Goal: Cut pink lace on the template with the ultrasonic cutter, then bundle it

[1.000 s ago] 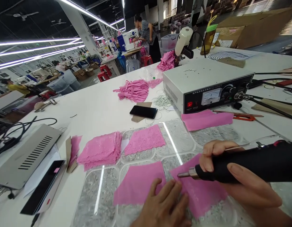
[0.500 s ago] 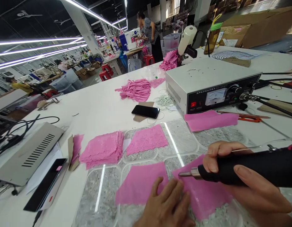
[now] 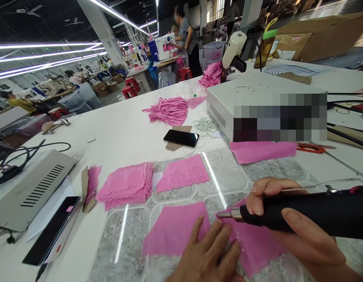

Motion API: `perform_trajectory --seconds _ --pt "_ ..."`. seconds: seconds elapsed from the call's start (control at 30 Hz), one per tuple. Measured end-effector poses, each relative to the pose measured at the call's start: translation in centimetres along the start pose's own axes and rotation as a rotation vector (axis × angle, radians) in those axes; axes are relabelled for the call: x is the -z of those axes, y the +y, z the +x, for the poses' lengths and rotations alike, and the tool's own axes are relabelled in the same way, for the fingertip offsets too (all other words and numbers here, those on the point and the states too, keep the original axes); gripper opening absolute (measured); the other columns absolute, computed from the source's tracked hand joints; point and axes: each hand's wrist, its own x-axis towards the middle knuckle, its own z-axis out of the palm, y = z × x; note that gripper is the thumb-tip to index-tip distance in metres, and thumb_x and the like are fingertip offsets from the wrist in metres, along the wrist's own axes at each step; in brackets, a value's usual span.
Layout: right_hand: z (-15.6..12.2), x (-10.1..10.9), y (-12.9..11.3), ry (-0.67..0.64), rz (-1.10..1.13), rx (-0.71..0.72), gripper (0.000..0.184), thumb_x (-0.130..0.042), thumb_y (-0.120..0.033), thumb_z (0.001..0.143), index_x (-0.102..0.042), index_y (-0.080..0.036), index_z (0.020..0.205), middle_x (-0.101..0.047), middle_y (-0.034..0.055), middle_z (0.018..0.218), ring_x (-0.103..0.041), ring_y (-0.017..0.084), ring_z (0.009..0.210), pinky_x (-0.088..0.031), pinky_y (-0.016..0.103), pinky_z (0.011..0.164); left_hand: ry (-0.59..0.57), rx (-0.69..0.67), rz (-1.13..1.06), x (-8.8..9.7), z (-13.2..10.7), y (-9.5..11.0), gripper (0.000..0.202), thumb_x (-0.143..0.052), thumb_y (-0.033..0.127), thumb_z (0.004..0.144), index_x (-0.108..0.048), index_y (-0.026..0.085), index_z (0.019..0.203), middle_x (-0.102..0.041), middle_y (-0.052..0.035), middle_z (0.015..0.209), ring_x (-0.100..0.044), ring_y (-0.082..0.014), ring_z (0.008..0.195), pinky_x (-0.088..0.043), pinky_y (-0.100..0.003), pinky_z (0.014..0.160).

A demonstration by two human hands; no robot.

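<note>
My right hand (image 3: 290, 227) is wrapped round a black hand-held welding tool (image 3: 305, 213) whose metal tip (image 3: 225, 214) points left over the seam between two pink fabric pieces. My left hand (image 3: 209, 254) lies flat, fingers stretched, pressing on the pink fabric piece (image 3: 172, 229) at the tip. The second pink piece (image 3: 255, 243) lies under the tool. Both rest on a clear plastic plate (image 3: 122, 239).
A stack of pink lace pieces (image 3: 125, 187) and a single lace piece (image 3: 181, 172) lie behind. A white control box (image 3: 252, 98), a phone (image 3: 180, 138), pink strips (image 3: 168, 111), folded pink fabric (image 3: 262, 150), and a grey box (image 3: 28, 192) stand around. People work at far tables.
The tool tip has shifted slightly left along the fabric. My left hand has crept a little forward on the pink piece.
</note>
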Motion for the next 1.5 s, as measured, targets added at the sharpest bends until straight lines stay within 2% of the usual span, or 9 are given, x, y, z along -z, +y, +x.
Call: perform_trajectory --seconds 0.33,0.7,1.0,1.5 --pt "-0.12 -0.05 0.16 -0.020 -0.012 0.009 0.012 -0.058 -0.034 0.090 -0.061 -0.026 0.098 -0.055 0.0023 0.086 -0.059 0.015 0.065 -0.053 0.031 0.061 -0.015 0.008 -0.038 0.14 0.06 0.04 0.040 -0.048 0.049 0.097 -0.067 0.017 0.112 -0.068 -0.0069 0.115 -0.055 -0.0230 0.124 -0.013 -0.048 0.120" --pt "-0.08 -0.30 -0.13 -0.004 0.007 -0.003 0.014 -0.063 -0.037 0.089 -0.063 -0.026 0.096 -0.055 0.0036 0.083 -0.058 0.016 0.063 -0.052 0.033 0.058 -0.052 -0.029 -0.013 -0.10 -0.31 -0.04 0.043 -0.046 0.051 0.097 -0.064 0.017 0.117 -0.066 -0.0088 0.118 -0.050 -0.0240 0.129 -0.013 -0.052 0.119" --pt "-0.01 -0.40 -0.30 -0.012 0.024 -0.023 0.013 -0.063 -0.037 0.089 -0.063 -0.026 0.096 -0.054 0.0026 0.085 -0.058 0.014 0.062 -0.053 0.031 0.059 -0.109 -0.029 -0.022 0.27 -0.22 -0.17 0.040 -0.052 0.048 0.095 -0.064 0.018 0.120 -0.066 -0.0071 0.120 -0.049 -0.0234 0.130 -0.012 -0.050 0.120" --pt "-0.05 -0.25 -0.33 -0.034 -0.010 -0.014 0.010 -0.061 -0.035 0.090 -0.062 -0.026 0.094 -0.055 0.0026 0.084 -0.059 0.015 0.062 -0.053 0.034 0.058 -0.127 -0.033 -0.018 0.45 -0.13 -0.27 0.039 -0.055 0.045 0.094 -0.061 0.019 0.123 -0.065 -0.0070 0.122 -0.048 -0.0223 0.132 -0.014 -0.051 0.120"
